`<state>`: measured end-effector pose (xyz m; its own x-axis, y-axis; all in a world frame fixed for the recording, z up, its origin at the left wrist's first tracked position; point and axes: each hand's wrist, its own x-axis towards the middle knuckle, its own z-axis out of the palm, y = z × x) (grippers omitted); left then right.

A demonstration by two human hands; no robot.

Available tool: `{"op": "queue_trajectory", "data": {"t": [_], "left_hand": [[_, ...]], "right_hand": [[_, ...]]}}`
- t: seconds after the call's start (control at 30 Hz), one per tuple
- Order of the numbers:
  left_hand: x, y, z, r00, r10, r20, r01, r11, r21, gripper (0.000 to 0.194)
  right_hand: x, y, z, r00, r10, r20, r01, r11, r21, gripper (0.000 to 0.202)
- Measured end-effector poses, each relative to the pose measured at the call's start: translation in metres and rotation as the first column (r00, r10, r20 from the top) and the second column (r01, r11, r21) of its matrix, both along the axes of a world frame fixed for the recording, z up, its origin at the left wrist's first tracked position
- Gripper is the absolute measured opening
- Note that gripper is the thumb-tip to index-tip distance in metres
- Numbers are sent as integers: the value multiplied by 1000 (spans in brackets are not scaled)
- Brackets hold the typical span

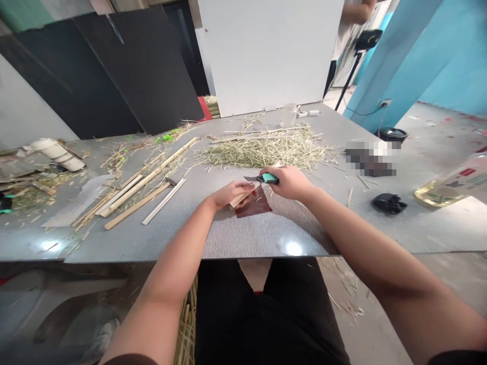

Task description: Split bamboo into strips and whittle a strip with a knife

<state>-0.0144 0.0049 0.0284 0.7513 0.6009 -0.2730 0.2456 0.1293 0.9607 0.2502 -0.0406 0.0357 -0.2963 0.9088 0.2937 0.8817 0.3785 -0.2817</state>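
Observation:
My left hand [233, 193] is closed on a pale wooden strip [236, 201], over a dark red-brown sheet [255, 205] lying on the grey table [243, 238]. My right hand [291, 182] grips a green and black utility knife [269, 178]. The knife's blade points left, towards the strip and just above the left hand's fingers. Part of the strip is hidden by the left hand. Just beyond both hands lies a heap of thin straw-like shavings [262, 151].
Bamboo strips [152, 175] and a white-edged strip [164, 202] lie left. Further left are a white cylinder [63, 154] and scraps. At right are a black object [389, 203] and a bottle of yellow liquid [449, 185]. A person [352, 20] stands behind.

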Motion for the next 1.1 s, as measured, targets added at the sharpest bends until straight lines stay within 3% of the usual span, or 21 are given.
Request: {"op": "queue_trajectory", "data": {"t": [0.07,0.17,0.27,0.4,0.53,0.9,1.1], "left_hand": [[6,-5,-3,1000,6,-19,-6,1000,28,45],[16,-6,-11,988,147,47,-150,986,73,40],[24,-5,-17,956,257,140,-272,956,107,37],[32,-9,-19,946,264,186,-289,950,117,34],[37,-13,-18,933,314,174,-338,932,130,33],[38,-16,-21,951,245,186,-276,947,164,40],[35,-15,-16,957,233,172,-251,964,90,33]], "right_hand": [[0,0,1,992,-70,-100,71,997,10,43],[1,-2,5,938,-216,-271,234,971,38,57],[1,-2,9,914,-311,-262,331,943,35,72],[-5,1,3,939,-327,-104,324,945,-48,87],[-17,4,-9,959,-284,-12,283,958,-55,89],[-1,18,-12,927,-369,65,368,929,28,99],[8,27,-8,928,-370,40,368,928,63,97]]}}
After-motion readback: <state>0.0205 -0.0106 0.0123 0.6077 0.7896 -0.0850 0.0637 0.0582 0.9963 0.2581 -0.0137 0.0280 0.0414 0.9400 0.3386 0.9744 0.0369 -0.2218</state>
